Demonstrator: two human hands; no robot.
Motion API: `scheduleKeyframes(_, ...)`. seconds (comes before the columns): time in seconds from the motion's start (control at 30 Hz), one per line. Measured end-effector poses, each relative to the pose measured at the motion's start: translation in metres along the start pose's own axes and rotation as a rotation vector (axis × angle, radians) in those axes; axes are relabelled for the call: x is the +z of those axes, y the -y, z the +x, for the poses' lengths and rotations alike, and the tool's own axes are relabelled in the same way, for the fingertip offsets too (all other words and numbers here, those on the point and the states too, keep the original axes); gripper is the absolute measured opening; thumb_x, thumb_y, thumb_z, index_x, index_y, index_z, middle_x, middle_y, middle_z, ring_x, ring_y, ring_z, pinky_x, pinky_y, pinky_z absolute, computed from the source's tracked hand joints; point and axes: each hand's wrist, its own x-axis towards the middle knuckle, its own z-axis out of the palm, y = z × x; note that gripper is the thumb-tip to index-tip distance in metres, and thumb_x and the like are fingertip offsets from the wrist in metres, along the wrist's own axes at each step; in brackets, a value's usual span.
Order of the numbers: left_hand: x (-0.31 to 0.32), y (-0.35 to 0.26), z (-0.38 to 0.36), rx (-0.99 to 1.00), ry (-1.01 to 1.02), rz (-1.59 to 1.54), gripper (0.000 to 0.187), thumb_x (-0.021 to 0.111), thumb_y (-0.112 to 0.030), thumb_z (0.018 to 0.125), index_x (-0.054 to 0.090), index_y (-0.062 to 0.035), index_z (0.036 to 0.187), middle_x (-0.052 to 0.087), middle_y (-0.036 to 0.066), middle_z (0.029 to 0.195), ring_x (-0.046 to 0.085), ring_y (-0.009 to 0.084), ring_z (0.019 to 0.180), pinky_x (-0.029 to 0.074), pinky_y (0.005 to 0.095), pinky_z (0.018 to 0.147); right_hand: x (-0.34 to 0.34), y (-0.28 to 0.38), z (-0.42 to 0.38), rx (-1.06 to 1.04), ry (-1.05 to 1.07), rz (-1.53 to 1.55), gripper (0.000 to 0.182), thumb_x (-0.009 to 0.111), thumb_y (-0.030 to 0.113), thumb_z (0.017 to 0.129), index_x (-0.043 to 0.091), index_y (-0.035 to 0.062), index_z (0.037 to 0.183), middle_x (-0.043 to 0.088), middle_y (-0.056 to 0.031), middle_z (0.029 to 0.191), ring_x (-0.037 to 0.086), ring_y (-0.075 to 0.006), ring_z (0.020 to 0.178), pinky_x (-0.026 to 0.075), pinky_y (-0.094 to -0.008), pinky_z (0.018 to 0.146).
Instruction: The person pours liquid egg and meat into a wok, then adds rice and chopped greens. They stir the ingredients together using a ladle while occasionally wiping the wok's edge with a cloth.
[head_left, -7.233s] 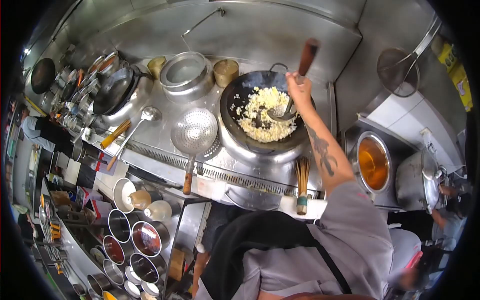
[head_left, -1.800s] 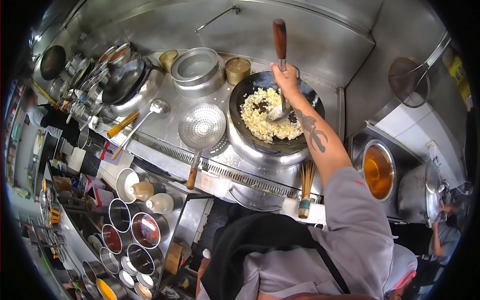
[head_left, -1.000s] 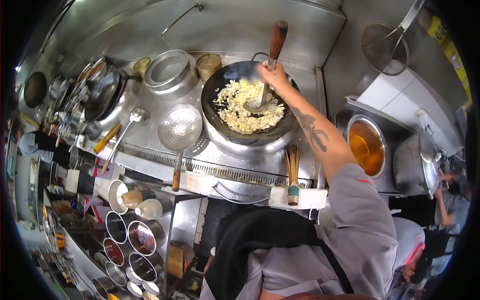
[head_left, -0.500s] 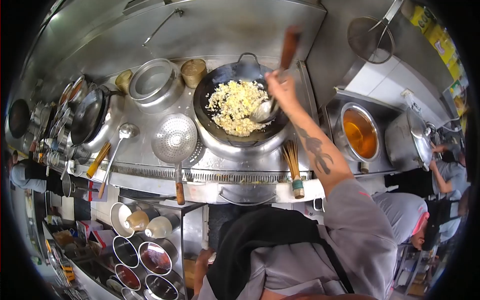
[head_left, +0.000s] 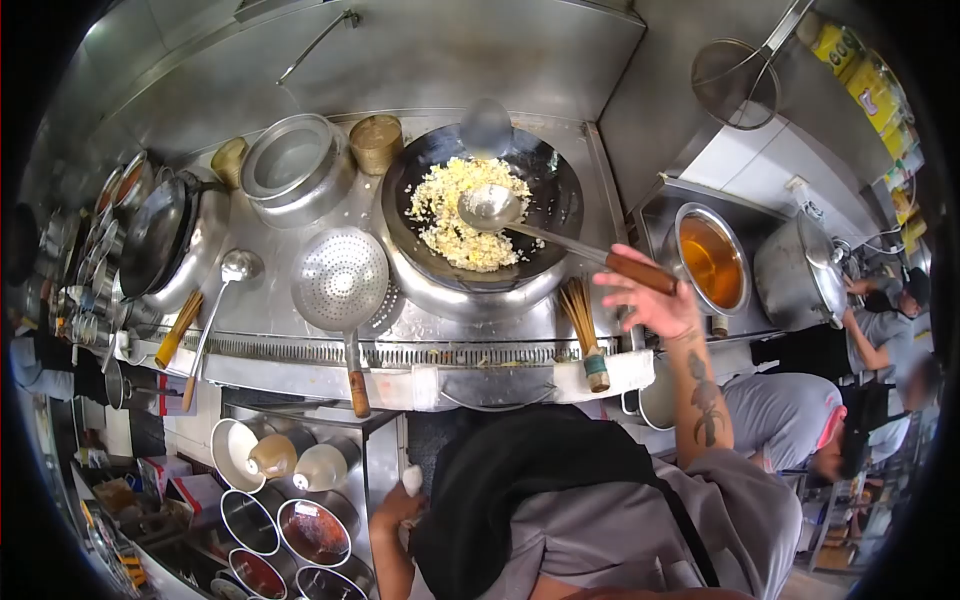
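Observation:
My right hand (head_left: 655,298) holds the brown wooden handle of a metal ladle (head_left: 490,208) loosely, several fingers spread out. The bowl of the ladle rests over fried rice with yellow egg bits (head_left: 462,245). That rice lies in a black wok (head_left: 560,215) on the stove. Down beside the black apron, my left hand (head_left: 395,508) is closed around a small white cloth (head_left: 412,480), partly hidden by the fingers. A perforated strainer (head_left: 340,275) lies left of the wok, and a bamboo brush (head_left: 583,335) is below my right forearm's side of it.
A lidded pot (head_left: 295,175) and a brass-coloured tin (head_left: 377,145) stand behind the strainer. Another ladle (head_left: 240,265) lies left. A bowl of orange liquid (head_left: 712,262) and a tall pot (head_left: 800,270) are right. Sauce containers (head_left: 315,530) stand lower left. Other people work at right.
My right hand has moved down and right, away from the wok. The ladle has swung from upright to lying across the wok's right rim side. My left hand has risen slightly.

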Motion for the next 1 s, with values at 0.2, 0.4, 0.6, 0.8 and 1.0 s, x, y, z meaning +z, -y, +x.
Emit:
scheduleKeyframes(0.2,-0.067,-0.147,0.030,0.435,0.107,-0.261,0.039,0.069,-0.021,0.080,0.055,-0.0003,0.110,0.061,0.007,0.090,0.056,0.0137,0.083,0.047,0.0304,0.075,0.009,-0.042,0.055,0.028,0.007,0.720,0.068,0.064,0.036,0.085,0.033,0.0047,0.137,0.040,-0.0349,0.130,0.060,-0.0375,0.101,0.058,-0.0453,0.072)
scheduleKeyframes(0.4,-0.047,-0.223,0.042,0.489,0.182,-0.479,0.037,0.068,-0.021,0.082,0.054,-0.0002,0.109,0.059,0.004,0.090,0.053,0.0116,0.081,0.045,0.0275,0.071,-0.049,-0.078,0.083,0.335,-0.126,0.737,0.033,0.055,0.013,0.089,0.049,-0.0002,0.119,0.057,-0.0110,0.086,0.060,-0.0159,0.066,0.051,-0.0288,0.055)
scheduleKeyframes(0.6,-0.031,-0.175,0.057,0.307,0.143,-0.757,0.045,0.059,-0.028,0.090,0.047,-0.0001,0.123,0.059,0.008,0.100,0.059,0.0183,0.087,0.049,0.0310,0.073,-0.011,-0.068,0.012,0.333,-0.421,-0.862,0.066,0.053,0.006,0.086,0.022,0.0000,0.144,0.058,-0.0141,0.082,0.060,-0.0211,0.065,0.049,-0.0318,0.056)
scheduleKeyframes(0.8,-0.026,-0.194,0.091,0.120,0.209,-1.118,0.063,0.030,-0.061,0.093,0.049,-0.0060,0.118,0.061,0.011,0.085,0.061,0.0251,0.066,0.048,0.0398,0.049,-0.055,-0.069,-0.019,0.239,-0.436,-1.805,0.063,0.054,0.002,0.080,0.033,0.0006,0.140,0.060,-0.0277,0.094,0.062,-0.0424,0.080,0.050,-0.0472,0.074)
scheduleKeyframes(1.0,-0.019,-0.269,0.153,0.287,0.357,-1.292,0.064,0.024,-0.068,0.090,0.055,-0.0146,0.105,0.061,0.003,0.082,0.060,0.0224,0.068,0.046,0.0368,0.047,-0.098,-0.079,0.044,0.119,-0.712,-1.711,0.047,0.055,0.016,0.088,0.045,0.0016,0.132,0.061,-0.0276,0.104,0.060,-0.0437,0.092,0.048,-0.0464,0.084)
